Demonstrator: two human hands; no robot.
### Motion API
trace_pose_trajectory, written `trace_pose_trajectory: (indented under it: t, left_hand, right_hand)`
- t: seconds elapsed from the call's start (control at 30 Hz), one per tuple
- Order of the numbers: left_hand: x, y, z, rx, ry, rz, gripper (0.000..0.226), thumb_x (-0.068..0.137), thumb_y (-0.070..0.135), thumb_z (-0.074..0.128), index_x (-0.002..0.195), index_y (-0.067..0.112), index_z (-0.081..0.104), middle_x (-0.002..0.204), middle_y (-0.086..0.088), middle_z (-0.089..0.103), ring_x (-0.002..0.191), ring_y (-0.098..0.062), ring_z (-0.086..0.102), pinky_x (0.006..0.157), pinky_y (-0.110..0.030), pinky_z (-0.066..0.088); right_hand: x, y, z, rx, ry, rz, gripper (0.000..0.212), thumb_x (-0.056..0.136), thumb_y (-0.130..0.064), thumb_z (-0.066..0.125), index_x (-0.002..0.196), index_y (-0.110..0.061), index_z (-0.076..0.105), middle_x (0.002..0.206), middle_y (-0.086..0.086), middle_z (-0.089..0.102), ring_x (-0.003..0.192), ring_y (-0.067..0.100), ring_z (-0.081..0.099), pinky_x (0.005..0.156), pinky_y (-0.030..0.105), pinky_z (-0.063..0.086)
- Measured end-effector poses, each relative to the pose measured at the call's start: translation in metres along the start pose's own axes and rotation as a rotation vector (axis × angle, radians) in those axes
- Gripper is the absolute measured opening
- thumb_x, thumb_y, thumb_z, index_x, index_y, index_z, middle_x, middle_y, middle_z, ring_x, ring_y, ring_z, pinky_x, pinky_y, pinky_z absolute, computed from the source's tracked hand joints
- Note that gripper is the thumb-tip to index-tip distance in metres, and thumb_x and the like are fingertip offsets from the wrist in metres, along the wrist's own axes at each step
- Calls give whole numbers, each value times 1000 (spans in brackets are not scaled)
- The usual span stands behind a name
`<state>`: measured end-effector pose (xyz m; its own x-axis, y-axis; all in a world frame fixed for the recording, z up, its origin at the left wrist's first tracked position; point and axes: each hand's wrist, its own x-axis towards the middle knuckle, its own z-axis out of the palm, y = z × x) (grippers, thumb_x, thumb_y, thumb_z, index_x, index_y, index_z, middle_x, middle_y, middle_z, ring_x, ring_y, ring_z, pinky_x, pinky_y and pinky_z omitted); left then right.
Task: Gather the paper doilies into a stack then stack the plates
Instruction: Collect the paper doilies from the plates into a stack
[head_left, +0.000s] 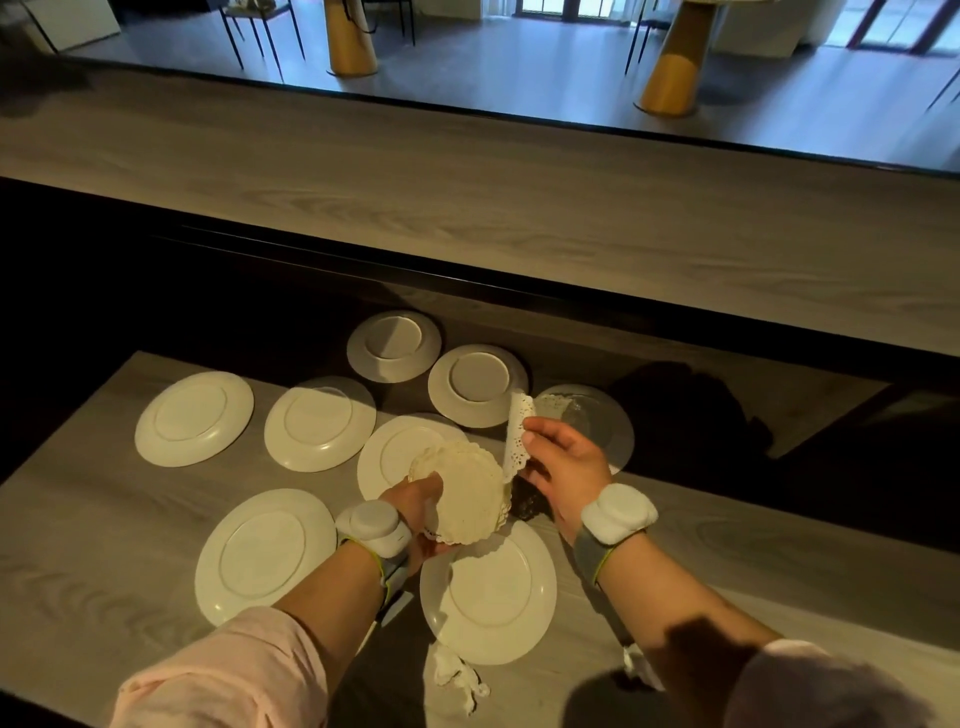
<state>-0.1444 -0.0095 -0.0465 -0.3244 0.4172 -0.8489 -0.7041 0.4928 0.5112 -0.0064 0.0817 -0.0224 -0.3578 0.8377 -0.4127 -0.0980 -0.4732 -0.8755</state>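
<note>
Centrally, the left hand (421, 512) has its fingers closed around a stack of doilies (465, 496), held above the tabletop (104, 545) just over the middle plate (395, 452). The right hand (566, 467) pinches a single doily (519, 434) upright between thumb and fingers, its lower edge touching the stack. One more doily (553, 405) lies on the shadowed plate (608, 421) at centre right. Seven further white plates sit spread singly across the tabletop, including one (488, 592) at lower centre. Both wrists carry white wristbands (618, 512).
</note>
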Motion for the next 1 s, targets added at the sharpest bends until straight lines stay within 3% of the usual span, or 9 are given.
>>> trace_pose_trajectory:
  t: [0.07,0.13,0.17,0.3,0.43,0.6,0.8,0.9,1.0]
  left_hand:
    - [2,-2,2,49,22,12,14,95,21,49,101,10,56,87,-8,59,91,-37,60,90,-54,49]
    - [6,-3,2,13,37,27,26,99,21,41,79,10,53,79,-3,57,94,-29,55,91,-44,48]
    - [8,-3,1,-4,26,31,29,100,21,38,79,10,53,83,-2,57,97,-27,52,91,-41,46]
    - [-4,1,-3,-36,-70,9,37,96,34,44,121,9,56,122,-16,61,115,-37,58,93,-53,49]
    - [-7,3,-6,-110,-168,0,57,92,57,32,124,14,54,126,-18,60,109,-39,61,82,-52,53]
    - [-10,6,-5,-75,-188,-14,53,87,65,33,92,19,59,92,-15,68,80,-33,68,54,-40,59]
    - [-14,7,-4,46,-230,45,39,89,38,56,122,18,55,110,-15,69,94,-32,67,65,-39,59]
    - [-16,6,-2,76,-227,67,39,92,17,54,131,13,50,115,-17,66,99,-36,64,72,-43,56]
    - [-14,6,0,90,-191,77,41,94,11,52,134,12,45,129,-19,58,104,-36,59,81,-48,50]
  right_hand:
    - [-4,0,6,223,-129,108,24,89,2,53,80,-17,65,68,0,71,67,15,66,66,30,56]
    - [-6,4,8,299,-207,179,24,89,4,51,81,-15,63,66,1,71,64,14,66,58,28,56]
    - [-7,7,9,277,-220,203,24,89,4,51,81,-14,63,67,2,71,64,15,65,57,27,56]
    - [-5,15,8,-170,-108,195,24,87,1,57,76,-19,63,70,3,63,56,13,56,44,19,47]
    - [3,26,3,-416,17,72,13,82,2,63,81,-9,69,63,0,60,45,5,52,36,9,39]
    - [6,30,4,-525,21,6,14,80,2,66,93,1,71,61,-2,59,53,8,52,43,6,43]
    - [12,34,4,-570,28,-34,12,78,3,67,88,-1,71,64,-6,59,65,13,55,68,24,49]
    - [14,35,3,-630,4,-76,10,77,-3,69,85,-8,72,68,-11,61,73,14,58,70,22,47]
    - [22,37,-7,-772,87,-139,11,78,-17,69,88,-20,72,93,-5,60,84,13,58,76,21,43]
